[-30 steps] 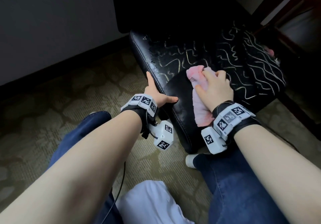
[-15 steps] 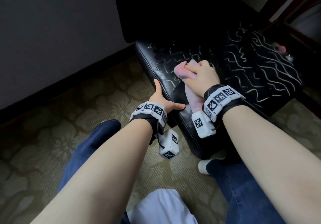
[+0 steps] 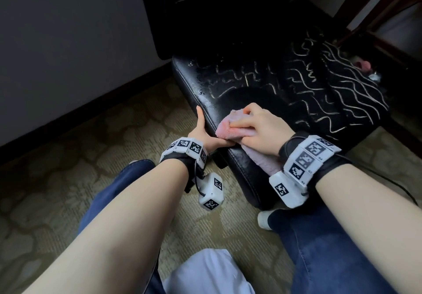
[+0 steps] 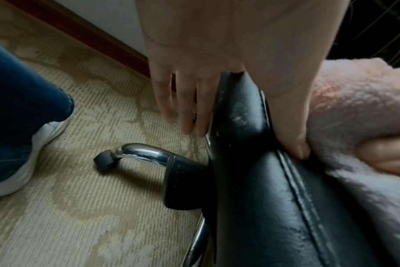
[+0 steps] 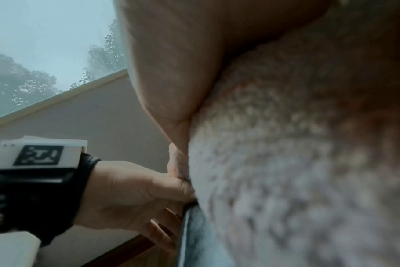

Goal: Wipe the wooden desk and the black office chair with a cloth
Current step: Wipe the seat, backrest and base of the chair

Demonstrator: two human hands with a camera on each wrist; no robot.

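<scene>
On one chair (image 3: pixel 262 102): two hands, one cloth (image 3: pixel 230 126)

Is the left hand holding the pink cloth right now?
No. The right hand grips the pink cloth on the black chair seat, while the left hand only braces the seat's edge.

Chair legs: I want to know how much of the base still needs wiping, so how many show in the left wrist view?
1. A chrome chair leg with a dark end cap curves over the patterned carpet, below the left hand. The black leather chair seat may hide others.
</scene>
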